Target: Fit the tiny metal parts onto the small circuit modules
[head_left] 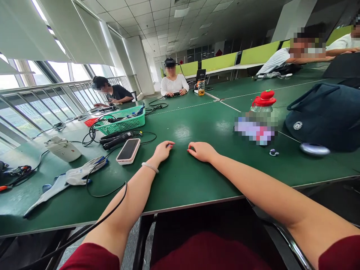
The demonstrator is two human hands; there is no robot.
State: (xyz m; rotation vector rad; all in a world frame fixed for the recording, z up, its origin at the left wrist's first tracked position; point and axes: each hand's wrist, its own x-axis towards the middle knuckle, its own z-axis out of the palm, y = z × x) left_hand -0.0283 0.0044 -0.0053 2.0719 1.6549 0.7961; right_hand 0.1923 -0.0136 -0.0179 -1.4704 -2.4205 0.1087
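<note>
With the clock centred between the hands and twelve pointing away from the wearer, the left hand (163, 150) sits close in at nine o'clock and the right hand (203, 151) close in at three, both at the dark green table (180, 180). The left fingers bend loosely forward with the thumb alongside; I cannot tell whether their tips meet. The right fingers curl inward, the thumb tip near them and a small gap between.

The nearest thing to the left hand is a pale-cased smartphone (128, 151), just beyond it at nine o'clock, lying dark screen up. A pale bracelet (150, 167) circles the left wrist, and a black cable (125, 186) crosses the left forearm. White-and-blue work gloves (80, 175) lie between eight and nine, a white insulated bottle (63, 150) stands farther out at nine, and a green plastic basket (123, 125) holding cables is at ten.

On the other side, a small ring-shaped item (273, 152) lies at three o'clock, with a shiny oval case (314, 149) beyond it, beside a navy bag (329, 116). A red-lidded bottle (263, 102) stands at two. At twelve, a person in white (174, 84) sits across the table.
</note>
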